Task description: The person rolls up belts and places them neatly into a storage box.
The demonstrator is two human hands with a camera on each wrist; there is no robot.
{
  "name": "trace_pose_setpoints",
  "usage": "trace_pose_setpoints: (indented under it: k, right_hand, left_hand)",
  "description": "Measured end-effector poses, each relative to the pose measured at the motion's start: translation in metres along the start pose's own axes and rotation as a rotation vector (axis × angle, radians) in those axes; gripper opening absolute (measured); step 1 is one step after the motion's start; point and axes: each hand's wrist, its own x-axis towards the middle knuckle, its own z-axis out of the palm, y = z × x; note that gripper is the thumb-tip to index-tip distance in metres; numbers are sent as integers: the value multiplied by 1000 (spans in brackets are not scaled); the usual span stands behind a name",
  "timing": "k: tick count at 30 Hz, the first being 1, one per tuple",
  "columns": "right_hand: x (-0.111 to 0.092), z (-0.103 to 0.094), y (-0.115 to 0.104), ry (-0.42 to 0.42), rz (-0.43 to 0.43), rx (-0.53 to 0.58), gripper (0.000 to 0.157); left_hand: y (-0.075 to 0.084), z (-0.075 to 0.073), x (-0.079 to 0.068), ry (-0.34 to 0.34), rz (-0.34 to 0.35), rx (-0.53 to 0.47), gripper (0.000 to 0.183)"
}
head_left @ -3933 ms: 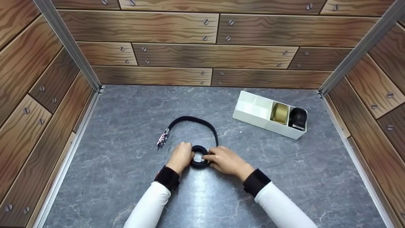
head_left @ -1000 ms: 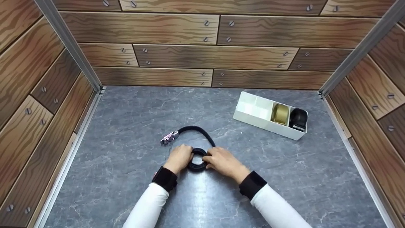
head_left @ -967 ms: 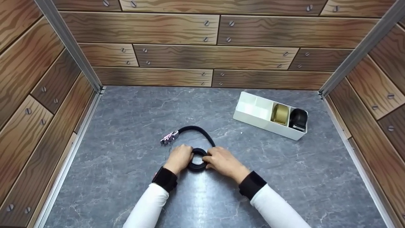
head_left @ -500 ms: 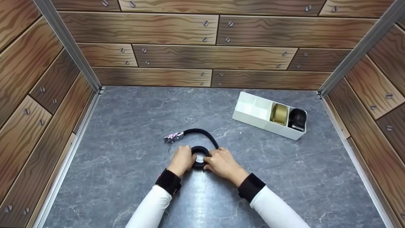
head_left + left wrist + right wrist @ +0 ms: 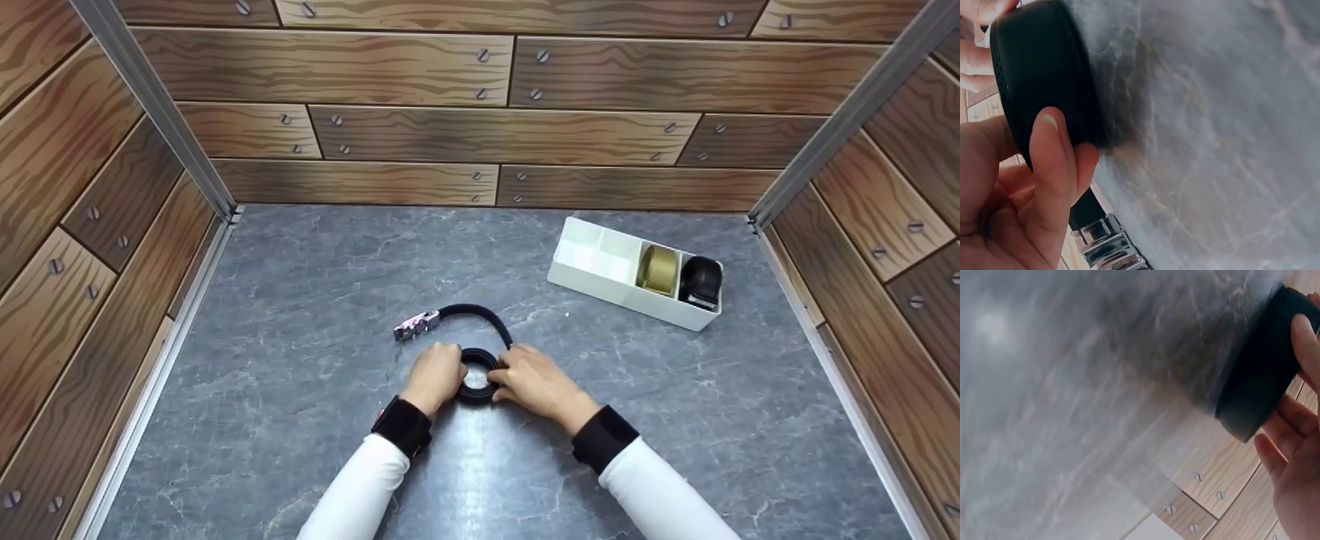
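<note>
A black belt (image 5: 474, 397) is rolled into a ring-shaped coil standing on its edge on the grey marbled surface. Its unrolled length arcs away behind the coil to a shiny metal buckle (image 5: 417, 325) at the left. My left hand (image 5: 435, 375) grips the coil's left side, thumb inside the ring. From the right, my right hand (image 5: 536, 381) pinches the coil near where the loose strap leaves it. In the left wrist view, fingers lie along the belt's smooth outer face (image 5: 1044, 73), with the buckle below. The right wrist view has the thumb against the coil (image 5: 1264, 363).
A white divided box (image 5: 630, 297) stands at the back right. It holds a gold roll (image 5: 659, 270) and a black roll (image 5: 701, 281) in its right compartments; its left part shows bare white. Wood-patterned walls (image 5: 405, 135) close the space at the back and sides.
Over these seconds the strap's arc has shortened and drawn in toward the coil. The buckle has moved right and turned flatter. Both hands stay on the coil, with small shifts.
</note>
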Motion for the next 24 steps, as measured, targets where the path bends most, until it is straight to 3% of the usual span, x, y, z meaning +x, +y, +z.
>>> trace_pose_setpoints:
  k: [4, 10, 14, 20, 24]
  right_hand:
    - [1, 5, -4, 57, 12, -68, 29]
    - [4, 12, -14, 153, 20, -109, 31]
    - [4, 9, -13, 98, -4, -61, 32]
    - [3, -1, -4, -34, 6, 22, 47]
    - [3, 0, -2, -38, 5, 4, 42]
  left_hand:
    - [2, 1, -3, 33, -67, -47, 14]
    - [6, 1, -5, 0, -138, -57, 10]
    - [5, -1, -4, -2, -116, 12, 7]
    - [1, -6, 0, -72, -24, 90, 6]
    - [-1, -6, 3, -82, 13, 98, 8]
